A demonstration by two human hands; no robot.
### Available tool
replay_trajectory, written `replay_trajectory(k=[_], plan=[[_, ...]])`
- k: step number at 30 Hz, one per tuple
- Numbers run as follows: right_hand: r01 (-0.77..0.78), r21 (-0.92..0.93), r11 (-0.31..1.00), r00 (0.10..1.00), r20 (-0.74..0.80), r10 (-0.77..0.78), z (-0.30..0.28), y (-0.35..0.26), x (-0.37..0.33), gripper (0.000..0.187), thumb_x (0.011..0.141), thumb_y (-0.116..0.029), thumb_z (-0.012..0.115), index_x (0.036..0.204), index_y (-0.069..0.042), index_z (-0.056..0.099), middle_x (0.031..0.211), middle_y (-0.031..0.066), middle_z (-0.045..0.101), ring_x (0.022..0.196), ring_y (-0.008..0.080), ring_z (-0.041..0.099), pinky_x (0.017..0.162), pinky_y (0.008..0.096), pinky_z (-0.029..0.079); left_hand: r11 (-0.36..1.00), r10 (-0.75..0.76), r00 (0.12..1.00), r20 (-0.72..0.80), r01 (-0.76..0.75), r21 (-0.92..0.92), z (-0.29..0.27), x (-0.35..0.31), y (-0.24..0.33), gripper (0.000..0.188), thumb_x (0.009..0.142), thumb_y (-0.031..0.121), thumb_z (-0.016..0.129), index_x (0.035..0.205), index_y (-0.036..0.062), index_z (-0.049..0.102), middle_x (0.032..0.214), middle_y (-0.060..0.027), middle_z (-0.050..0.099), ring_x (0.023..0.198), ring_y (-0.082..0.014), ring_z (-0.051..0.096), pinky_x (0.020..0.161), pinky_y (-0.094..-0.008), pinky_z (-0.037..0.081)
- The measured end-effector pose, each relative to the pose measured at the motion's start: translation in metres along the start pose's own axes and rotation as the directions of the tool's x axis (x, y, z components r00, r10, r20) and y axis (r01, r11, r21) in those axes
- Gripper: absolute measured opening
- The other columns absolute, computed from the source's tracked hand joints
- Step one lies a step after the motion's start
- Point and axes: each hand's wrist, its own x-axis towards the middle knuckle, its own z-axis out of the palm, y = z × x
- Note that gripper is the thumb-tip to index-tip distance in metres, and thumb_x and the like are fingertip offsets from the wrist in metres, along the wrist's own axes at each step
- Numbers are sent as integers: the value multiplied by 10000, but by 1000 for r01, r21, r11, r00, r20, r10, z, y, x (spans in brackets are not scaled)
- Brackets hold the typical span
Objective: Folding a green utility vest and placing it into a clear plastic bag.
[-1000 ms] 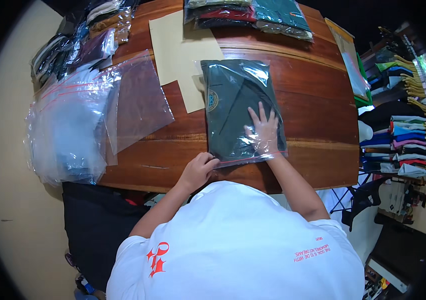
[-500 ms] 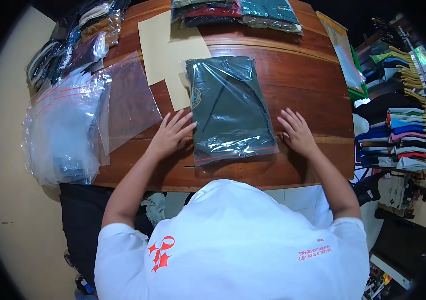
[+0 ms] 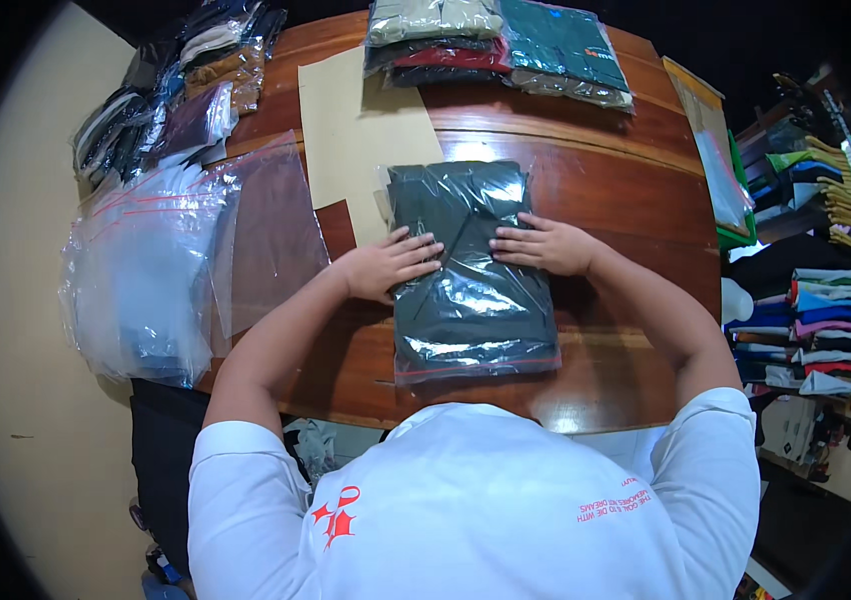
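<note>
A folded dark green garment in a clear plastic bag [image 3: 471, 310] lies flat in front of me on the wooden table [image 3: 626, 370]. The bag's red-striped edge faces me. Across its left side rest the fingers of my left hand [image 3: 391, 266], spread and flat on the plastic. My right hand [image 3: 546, 245] lies over the right side, its fingers stretched inward on the bag. Neither hand grips anything. Light glares off the plastic in several places.
Clear empty bags with red stripes [image 3: 151, 270] are heaped at the left. Beyond the garment lies tan cardboard [image 3: 346, 120]. Bagged clothes [image 3: 566, 45] are stacked at the far edge, and more [image 3: 226, 80] stand at the far left. Hanging clothes [image 3: 826, 300] are at the right.
Both hands have moved from the table beside the bag onto its top, the right one reaching inward. The whole view has shifted, with the table appearing lower.
</note>
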Motion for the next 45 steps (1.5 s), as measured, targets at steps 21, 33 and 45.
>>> replay_trajectory(k=[21, 33, 45], plan=[[-120, 993, 12, 253, 19, 967, 28, -112, 10, 270, 894, -106, 693, 1137, 13, 689, 1080, 85, 731, 986, 161, 649, 915, 330, 514, 108, -938, 346, 24, 356, -928, 59, 17, 85, 366, 1002, 343, 630, 993, -22, 654, 785, -118, 645, 760, -121, 559, 732, -357, 501], [-176, 968, -179, -108, 161, 981, 6, -193, 42, 286, 934, -128, 691, 1184, 6, 657, 1004, 74, 713, 934, 116, 612, 863, 294, 493, 102, -968, 206, -144, -202, -974, 28, -1, 160, 548, 959, 190, 546, 1426, -5, 336, 1322, -145, 496, 1275, -225, 465, 1092, -348, 345], [-241, 956, -169, -151, 135, 979, 7, -200, 48, 493, 909, -152, 703, 1287, -32, 410, 1110, 149, 630, 1001, 227, 630, 890, 351, 490, 124, -982, -21, -188, 682, -721, -21, 44, 117, 684, 860, 472, 738, 1347, 90, 446, 1353, -213, 541, 1219, -391, 552, 1000, -516, 403]])
